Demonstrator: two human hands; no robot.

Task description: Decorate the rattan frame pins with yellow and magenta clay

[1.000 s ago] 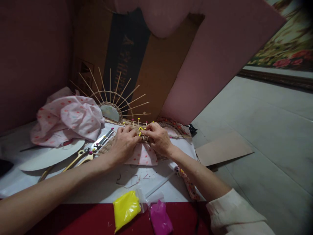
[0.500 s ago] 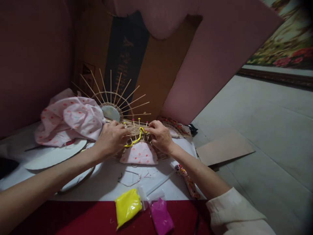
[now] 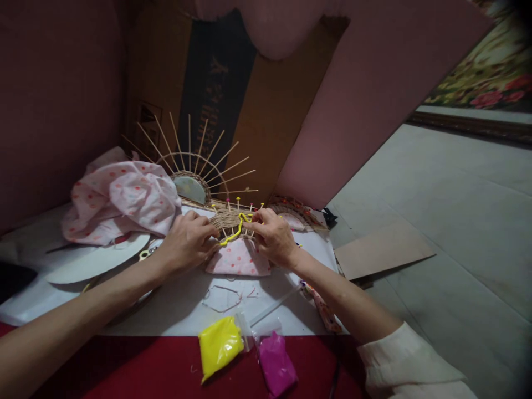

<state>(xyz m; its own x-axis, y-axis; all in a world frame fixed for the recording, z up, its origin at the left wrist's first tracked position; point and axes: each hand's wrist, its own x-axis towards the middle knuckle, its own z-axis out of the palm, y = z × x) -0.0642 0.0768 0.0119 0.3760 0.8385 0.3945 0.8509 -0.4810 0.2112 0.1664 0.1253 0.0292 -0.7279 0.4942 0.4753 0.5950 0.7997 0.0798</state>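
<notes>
A half-round woven twine piece [image 3: 226, 220] with thin sticks lies in front of me, its lower part covered in pink dotted fabric [image 3: 239, 258]. Small yellow and pink tips show along its far edge. My left hand [image 3: 189, 237] is closed at the left edge of this piece, its fingertips partly hidden. Across the weave winds a soft yellow strip [image 3: 233, 235], which looks like modelling clay. My right hand [image 3: 275, 235] pinches the strip's right end against the twine, thumb and forefinger together.
Behind stands another half-round frame [image 3: 191, 188] with spreading sticks, against a cardboard box [image 3: 286, 111]. Crumpled dotted cloth [image 3: 124, 199] and a white oval board [image 3: 100, 259] lie left. Near the front are bags of yellow [image 3: 220, 346] and magenta clay [image 3: 276, 363].
My right thumb and fingers have shifted slightly along the yellow strip, which lies flatter over the weave. My left hand has moved a little lower at the piece's left edge.
</notes>
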